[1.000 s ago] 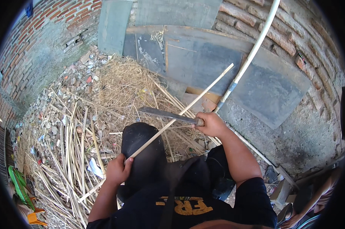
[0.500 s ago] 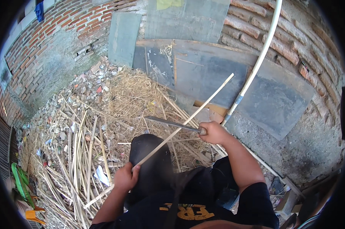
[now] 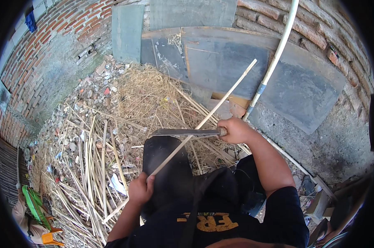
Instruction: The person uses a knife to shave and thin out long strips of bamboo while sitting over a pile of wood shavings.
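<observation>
My left hand (image 3: 140,189) is closed around the lower part of a long, pale bamboo strip (image 3: 215,108). The strip slants up and away to the right, over my dark-clad knee (image 3: 167,151), and its short lower end sticks out below the hand. Closed on the wooden handle of a machete (image 3: 183,132), my right hand (image 3: 236,130) holds the tool level, blade pointing left. Blade and strip cross at about the middle of the strip. Whether the edge bites into it I cannot tell.
Many loose bamboo strips (image 3: 87,165) lie on rubble at the left. Dry straw shavings (image 3: 143,97) are heaped ahead. Dark panels (image 3: 232,58) lean against the brick wall, with a pale pole (image 3: 274,72) upright on the right. A green object (image 3: 36,204) lies at the lower left.
The machete has turned from a slant to nearly level, and its crossing point sits slightly lower on the strip. My view has tilted a little, shifting the surroundings.
</observation>
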